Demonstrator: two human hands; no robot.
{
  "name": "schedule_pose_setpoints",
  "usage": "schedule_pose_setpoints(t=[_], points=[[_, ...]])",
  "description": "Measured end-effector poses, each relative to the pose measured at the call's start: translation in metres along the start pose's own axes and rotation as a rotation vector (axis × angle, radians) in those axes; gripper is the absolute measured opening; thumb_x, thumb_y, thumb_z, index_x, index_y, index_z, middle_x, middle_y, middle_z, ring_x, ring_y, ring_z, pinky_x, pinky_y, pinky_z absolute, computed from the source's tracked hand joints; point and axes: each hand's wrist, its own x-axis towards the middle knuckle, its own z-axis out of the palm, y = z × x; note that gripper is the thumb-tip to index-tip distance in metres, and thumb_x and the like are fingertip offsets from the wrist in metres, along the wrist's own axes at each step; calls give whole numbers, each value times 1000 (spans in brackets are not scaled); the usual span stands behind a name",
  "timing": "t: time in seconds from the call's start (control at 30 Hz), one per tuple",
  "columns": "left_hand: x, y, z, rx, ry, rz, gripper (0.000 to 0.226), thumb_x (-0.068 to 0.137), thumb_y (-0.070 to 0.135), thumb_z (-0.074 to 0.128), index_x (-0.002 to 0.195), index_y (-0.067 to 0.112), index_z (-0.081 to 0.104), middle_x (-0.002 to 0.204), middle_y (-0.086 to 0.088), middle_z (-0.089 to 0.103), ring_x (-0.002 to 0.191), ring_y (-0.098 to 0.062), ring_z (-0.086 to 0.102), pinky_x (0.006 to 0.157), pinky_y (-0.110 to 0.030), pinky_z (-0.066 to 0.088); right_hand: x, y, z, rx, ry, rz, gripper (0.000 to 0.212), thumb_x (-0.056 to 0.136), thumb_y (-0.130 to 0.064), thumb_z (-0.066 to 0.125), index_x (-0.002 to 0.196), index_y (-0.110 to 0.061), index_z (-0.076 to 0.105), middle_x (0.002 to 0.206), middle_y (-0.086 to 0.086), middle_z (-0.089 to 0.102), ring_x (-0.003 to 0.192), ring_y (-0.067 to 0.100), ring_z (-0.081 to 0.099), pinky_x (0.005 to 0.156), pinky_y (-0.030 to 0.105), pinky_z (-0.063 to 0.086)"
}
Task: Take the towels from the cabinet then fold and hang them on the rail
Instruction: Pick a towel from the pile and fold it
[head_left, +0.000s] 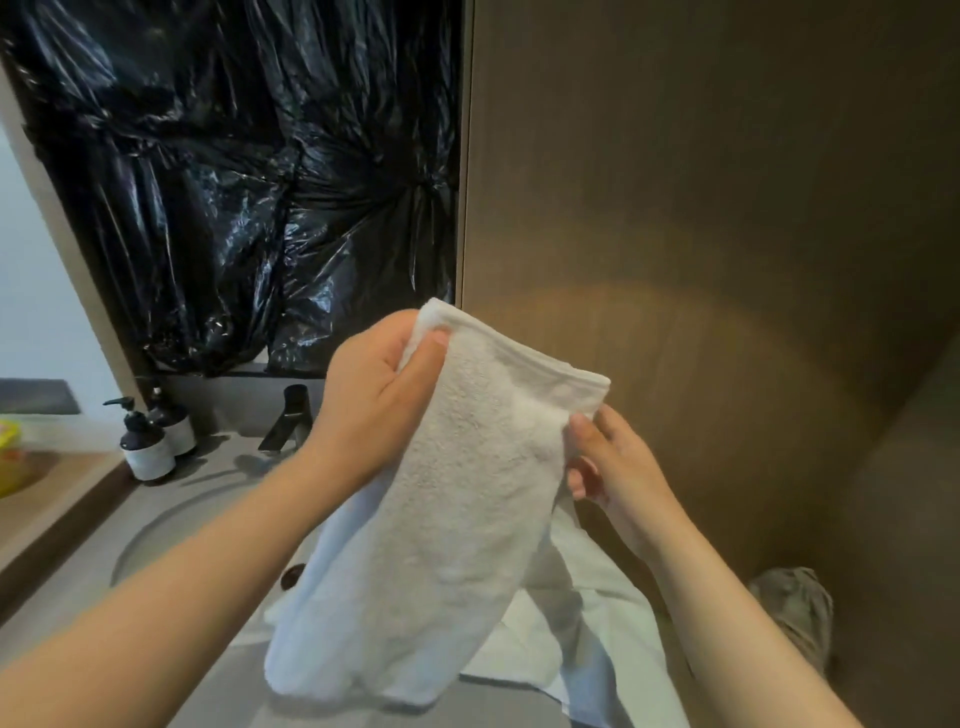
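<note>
Both hands up over the vanity, holding one white towel (457, 499) between them. Left hand (374, 400) pinches the top left corner, thumb on the front face, fingers curled behind the fabric. Right hand (618, 478) grips the right edge lower down, just under the top right corner, thumb tip on the front, other fingers curled at the edge. Towel is plain white terry, looped pile visible, flat hemmed band along the top edge; looks doubled over, hangs as a long narrow panel with a rounded bottom end. Top edge slopes down from left hand to right hand. It hangs in the air above the sink basin (156, 525) and above more white cloth (597, 644) lying on the countertop (62, 603) below. Two pump bottles (150, 447) and dark faucet (291, 421) sit behind, left of the towel.
</note>
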Motion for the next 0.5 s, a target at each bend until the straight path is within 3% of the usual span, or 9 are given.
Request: schedule_pose_setpoints(t=[0.07, 0.23, 0.37, 0.5], points=[[3, 14, 4, -34, -44, -1, 31, 92, 33, 43, 85, 14, 67, 78, 6, 64, 71, -1, 56, 62, -9, 41, -2, -4, -7, 98, -37, -9, 56, 80, -54, 66, 120, -15, 62, 82, 5, 58, 48, 7, 44, 44, 17, 41], [10, 31, 17, -96, -81, 20, 32, 98, 28, 46, 86, 6, 66, 84, -8, 65, 74, -15, 57, 61, -14, 43, -13, -23, -34, 167, -74, 52, 57, 80, -55, 65, 111, -8, 67, 59, -6, 45, 45, 5, 32, 43, 15, 31], [22, 40, 30, -124, -127, 92, 34, 100, 24, 47, 85, -1, 64, 82, -16, 63, 71, -20, 55, 58, -19, 42, -35, -42, -53, 25, 87, -55, 58, 89, -54, 56, 110, 0, 61, 53, -6, 42, 47, 8, 32, 50, 19, 31], [39, 53, 47, -180, -208, 149, 35, 100, 25, 48, 78, 0, 61, 77, -15, 60, 65, -21, 52, 58, -28, 40, -61, -73, -60, -172, 372, -165, 40, 94, -49, 52, 77, -15, 62, 49, -11, 47, 42, 4, 36, 44, 15, 33]])
